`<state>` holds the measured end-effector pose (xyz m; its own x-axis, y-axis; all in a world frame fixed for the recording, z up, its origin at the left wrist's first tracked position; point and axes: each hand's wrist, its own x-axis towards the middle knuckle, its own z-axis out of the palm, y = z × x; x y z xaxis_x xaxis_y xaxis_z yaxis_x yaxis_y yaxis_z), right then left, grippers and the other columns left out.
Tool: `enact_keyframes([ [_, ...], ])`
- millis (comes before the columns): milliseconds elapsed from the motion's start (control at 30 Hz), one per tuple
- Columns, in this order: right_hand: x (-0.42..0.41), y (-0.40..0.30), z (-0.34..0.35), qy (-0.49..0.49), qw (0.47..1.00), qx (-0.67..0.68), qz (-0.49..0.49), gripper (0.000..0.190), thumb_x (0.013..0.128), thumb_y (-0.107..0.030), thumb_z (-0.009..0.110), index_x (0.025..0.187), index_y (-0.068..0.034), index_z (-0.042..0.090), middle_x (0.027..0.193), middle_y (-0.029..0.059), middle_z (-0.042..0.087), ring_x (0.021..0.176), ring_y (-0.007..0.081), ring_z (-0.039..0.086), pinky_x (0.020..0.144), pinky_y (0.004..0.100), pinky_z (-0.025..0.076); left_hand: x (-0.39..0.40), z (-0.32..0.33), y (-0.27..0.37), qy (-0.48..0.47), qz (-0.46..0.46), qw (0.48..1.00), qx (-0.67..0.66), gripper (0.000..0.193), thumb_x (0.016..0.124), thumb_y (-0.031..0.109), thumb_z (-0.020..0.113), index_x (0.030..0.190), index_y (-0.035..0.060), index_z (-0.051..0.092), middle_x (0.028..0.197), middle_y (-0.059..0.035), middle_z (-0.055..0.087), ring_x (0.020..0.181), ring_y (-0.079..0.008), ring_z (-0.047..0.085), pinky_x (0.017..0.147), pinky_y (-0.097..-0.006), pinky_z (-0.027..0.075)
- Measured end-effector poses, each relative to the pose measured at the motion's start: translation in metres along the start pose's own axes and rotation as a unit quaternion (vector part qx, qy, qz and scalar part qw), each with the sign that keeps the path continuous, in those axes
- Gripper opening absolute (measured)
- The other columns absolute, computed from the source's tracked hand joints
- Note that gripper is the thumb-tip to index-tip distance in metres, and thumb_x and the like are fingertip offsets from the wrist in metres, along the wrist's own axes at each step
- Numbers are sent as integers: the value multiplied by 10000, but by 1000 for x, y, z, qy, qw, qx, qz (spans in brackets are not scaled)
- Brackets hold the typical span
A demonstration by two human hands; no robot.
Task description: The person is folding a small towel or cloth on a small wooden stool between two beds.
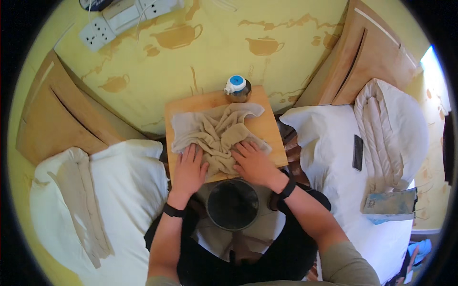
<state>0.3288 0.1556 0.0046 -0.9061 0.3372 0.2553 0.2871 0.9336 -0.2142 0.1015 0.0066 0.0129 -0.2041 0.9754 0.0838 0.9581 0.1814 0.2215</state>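
A crumpled beige cloth point(214, 132), perhaps a towel, is spread over a small wooden bedside table point(273, 150). My left hand point(188, 169) rests with its fingers on the near left edge of the cloth. On the near right part lies my right hand point(256, 162), its fingers spread flat over the folds. Both palms face down and neither hand grips the fabric. A rounded bottle point(239, 91) with a white and blue cap stands at the table's back edge. Below the table front, between my legs, is a round dark bucket point(232, 204).
Beds with white sheets flank the table, the left bed point(121, 186) and the right bed point(332, 143), each by a wooden headboard. A black phone point(357, 152) and a printed bag point(390, 203) lie on the right one. Power sockets point(96, 33) and cables hang on the wall behind.
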Motion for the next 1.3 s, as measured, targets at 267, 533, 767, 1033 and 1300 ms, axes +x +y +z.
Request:
enact_keyframes([
  [267,-5,9,6,23,989,-109,99,536,946,-346,668,1376,-33,598,1432,176,583,1406,389,476,1143,549,384,-3,3,13,14,-6,1000,-7,548,1020,298,593,1475,7,500,1573,-263,427,1479,-424,382,1211,-574,313],
  [533,7,14,-13,-2,995,14,99,523,971,-333,637,1384,-17,585,1415,184,586,1348,365,516,1178,525,373,-14,4,-5,23,2,1000,-7,512,995,289,624,1432,34,549,1549,-225,462,1491,-383,376,1221,-575,305],
  [767,2,-35,12,-26,991,-116,56,477,995,-307,605,1373,-16,598,1474,206,546,1393,380,480,1164,519,383,-1,1,-3,52,-38,997,53,515,970,319,629,1409,51,592,1523,-219,507,1464,-374,423,1226,-579,283],
  [1033,-1,11,-5,-16,991,55,119,539,1002,-364,608,1413,-16,584,1515,203,523,1431,379,454,1168,526,374,-3,-12,4,37,-95,991,87,428,964,280,614,1328,60,658,1415,-181,628,1342,-350,540,1201,-552,324],
  [1300,10,-7,-17,-23,990,-9,137,554,991,-343,642,1433,-18,560,1530,230,491,1418,402,455,1167,501,380,-18,-10,0,101,-89,986,102,443,981,355,624,1307,58,669,1329,-193,668,1288,-354,578,1190,-563,319],
])
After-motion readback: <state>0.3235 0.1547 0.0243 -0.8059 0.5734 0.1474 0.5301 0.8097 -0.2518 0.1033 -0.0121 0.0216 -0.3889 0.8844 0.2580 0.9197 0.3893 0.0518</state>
